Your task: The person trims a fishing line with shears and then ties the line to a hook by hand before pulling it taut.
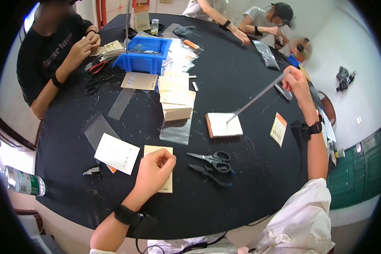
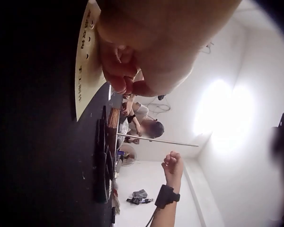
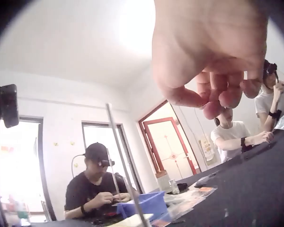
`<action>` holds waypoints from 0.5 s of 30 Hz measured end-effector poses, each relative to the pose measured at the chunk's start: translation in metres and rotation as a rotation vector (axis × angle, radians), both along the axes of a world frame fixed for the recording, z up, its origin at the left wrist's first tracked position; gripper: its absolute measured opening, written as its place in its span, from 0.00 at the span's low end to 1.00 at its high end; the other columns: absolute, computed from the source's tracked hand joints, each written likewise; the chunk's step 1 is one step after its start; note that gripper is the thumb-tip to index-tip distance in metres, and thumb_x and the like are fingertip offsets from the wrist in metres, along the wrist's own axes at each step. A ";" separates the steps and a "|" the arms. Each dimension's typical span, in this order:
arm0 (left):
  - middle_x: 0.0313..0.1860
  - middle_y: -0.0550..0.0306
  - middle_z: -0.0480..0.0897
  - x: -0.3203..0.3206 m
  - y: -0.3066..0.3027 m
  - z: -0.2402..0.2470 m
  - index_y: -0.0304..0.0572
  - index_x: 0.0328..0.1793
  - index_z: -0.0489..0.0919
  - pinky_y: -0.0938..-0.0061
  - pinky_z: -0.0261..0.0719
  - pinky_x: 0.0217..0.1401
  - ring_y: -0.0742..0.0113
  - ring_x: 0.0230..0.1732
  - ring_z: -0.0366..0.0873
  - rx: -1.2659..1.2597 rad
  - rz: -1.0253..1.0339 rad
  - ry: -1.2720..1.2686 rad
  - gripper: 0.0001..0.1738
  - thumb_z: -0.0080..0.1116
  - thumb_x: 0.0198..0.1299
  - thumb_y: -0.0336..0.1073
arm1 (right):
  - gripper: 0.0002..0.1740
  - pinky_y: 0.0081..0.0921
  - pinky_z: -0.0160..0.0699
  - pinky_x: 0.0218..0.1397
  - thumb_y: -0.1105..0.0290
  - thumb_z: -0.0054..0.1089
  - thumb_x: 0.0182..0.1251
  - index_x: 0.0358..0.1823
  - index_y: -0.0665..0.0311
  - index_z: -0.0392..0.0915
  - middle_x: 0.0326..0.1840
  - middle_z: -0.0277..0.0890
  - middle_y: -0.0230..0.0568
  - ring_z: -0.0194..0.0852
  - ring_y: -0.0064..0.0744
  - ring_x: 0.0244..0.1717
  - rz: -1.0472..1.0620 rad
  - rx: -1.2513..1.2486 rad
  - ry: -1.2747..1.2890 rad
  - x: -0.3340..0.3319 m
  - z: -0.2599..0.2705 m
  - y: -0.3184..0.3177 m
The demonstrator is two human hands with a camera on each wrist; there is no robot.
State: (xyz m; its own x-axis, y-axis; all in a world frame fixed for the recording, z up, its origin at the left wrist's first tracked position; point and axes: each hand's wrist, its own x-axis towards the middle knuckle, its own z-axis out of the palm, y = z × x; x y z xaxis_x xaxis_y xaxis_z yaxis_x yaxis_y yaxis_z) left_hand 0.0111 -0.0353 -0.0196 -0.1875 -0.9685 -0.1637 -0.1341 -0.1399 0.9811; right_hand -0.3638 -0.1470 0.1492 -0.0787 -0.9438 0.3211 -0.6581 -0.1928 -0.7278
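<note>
the left hand (image 1: 156,170) is over a cream printed card (image 1: 167,186) on the black table (image 1: 249,199), fingers curled, with the thumb tip drawn in to the fingertips. the right hand (image 1: 297,86) is raised, its fingers bent and bunched at the tips, apart from the slim grey rod (image 1: 258,98). whether either hand pinches something very thin, i cannot tell. the rod rises from a white-topped block with brown sides (image 1: 225,125). black-handled scissors (image 1: 216,159) and dark pliers (image 1: 211,175) lie between card and block; left of the card is a white card with small holes (image 1: 116,153).
</note>
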 end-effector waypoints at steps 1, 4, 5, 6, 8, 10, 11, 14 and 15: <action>0.16 0.65 0.73 -0.001 0.000 -0.001 0.33 0.25 0.74 0.84 0.63 0.20 0.83 0.17 0.67 -0.012 -0.005 0.014 0.12 0.54 0.58 0.33 | 0.06 0.11 0.59 0.21 0.71 0.47 0.60 0.28 0.63 0.70 0.17 0.68 0.26 0.63 0.12 0.19 0.009 0.020 0.024 0.003 0.007 0.017; 0.16 0.65 0.73 -0.004 0.000 -0.007 0.33 0.25 0.73 0.84 0.63 0.20 0.83 0.18 0.68 -0.081 -0.015 -0.014 0.13 0.54 0.58 0.34 | 0.05 0.10 0.56 0.22 0.72 0.46 0.60 0.28 0.62 0.69 0.18 0.69 0.26 0.61 0.10 0.19 -0.003 0.040 0.057 0.009 0.020 0.060; 0.16 0.65 0.73 -0.005 0.000 -0.011 0.33 0.25 0.73 0.84 0.63 0.20 0.83 0.18 0.68 -0.085 -0.043 -0.030 0.13 0.54 0.58 0.34 | 0.05 0.10 0.57 0.23 0.72 0.46 0.60 0.28 0.62 0.69 0.18 0.69 0.26 0.61 0.10 0.19 0.055 0.008 0.056 0.015 0.024 0.075; 0.16 0.65 0.73 -0.006 -0.001 -0.014 0.34 0.25 0.74 0.84 0.64 0.20 0.82 0.17 0.68 -0.109 -0.034 -0.037 0.13 0.54 0.58 0.34 | 0.04 0.10 0.57 0.24 0.73 0.46 0.59 0.27 0.62 0.69 0.19 0.69 0.26 0.61 0.10 0.20 0.114 -0.025 0.057 0.021 0.026 0.088; 0.16 0.64 0.73 -0.004 0.001 -0.003 0.36 0.25 0.73 0.85 0.65 0.20 0.81 0.18 0.69 -0.045 -0.058 0.020 0.12 0.52 0.59 0.34 | 0.03 0.10 0.58 0.26 0.74 0.47 0.58 0.28 0.63 0.69 0.20 0.69 0.27 0.63 0.11 0.22 0.093 -0.074 -0.044 0.029 0.024 0.113; 0.17 0.64 0.73 -0.003 0.006 0.009 0.38 0.26 0.73 0.86 0.65 0.20 0.81 0.18 0.69 -0.025 -0.079 0.167 0.11 0.51 0.61 0.34 | 0.02 0.11 0.61 0.29 0.75 0.47 0.58 0.29 0.64 0.69 0.21 0.69 0.27 0.65 0.12 0.24 0.114 -0.227 0.017 0.040 0.018 0.140; 0.18 0.64 0.72 -0.002 0.007 0.009 0.38 0.26 0.72 0.86 0.65 0.19 0.81 0.17 0.68 -0.067 -0.088 0.204 0.11 0.49 0.62 0.33 | 0.03 0.12 0.63 0.32 0.75 0.47 0.58 0.29 0.65 0.70 0.23 0.69 0.28 0.67 0.14 0.26 0.135 -0.204 -0.036 0.046 0.015 0.154; 0.20 0.65 0.73 -0.001 0.011 0.007 0.37 0.27 0.72 0.86 0.66 0.25 0.81 0.22 0.70 -0.287 -0.088 0.154 0.11 0.50 0.63 0.34 | 0.03 0.13 0.65 0.35 0.75 0.46 0.57 0.29 0.65 0.70 0.27 0.71 0.30 0.68 0.14 0.30 0.173 -0.246 -0.210 0.066 -0.006 0.188; 0.21 0.65 0.74 -0.003 0.014 0.009 0.37 0.28 0.73 0.85 0.67 0.28 0.81 0.24 0.70 -0.337 -0.112 0.126 0.11 0.51 0.63 0.34 | 0.03 0.13 0.66 0.35 0.76 0.46 0.57 0.29 0.65 0.70 0.27 0.71 0.30 0.69 0.14 0.31 0.210 -0.241 -0.253 0.078 -0.014 0.197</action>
State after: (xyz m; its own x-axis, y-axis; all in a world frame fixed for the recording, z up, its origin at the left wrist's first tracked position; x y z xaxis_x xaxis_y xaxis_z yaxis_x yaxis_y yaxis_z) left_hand 0.0081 -0.0217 -0.0105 -0.2941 -0.9364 0.1917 -0.0052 0.2021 0.9794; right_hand -0.2861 0.0497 0.1348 0.0025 -0.8477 0.5304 -0.3923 -0.4887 -0.7793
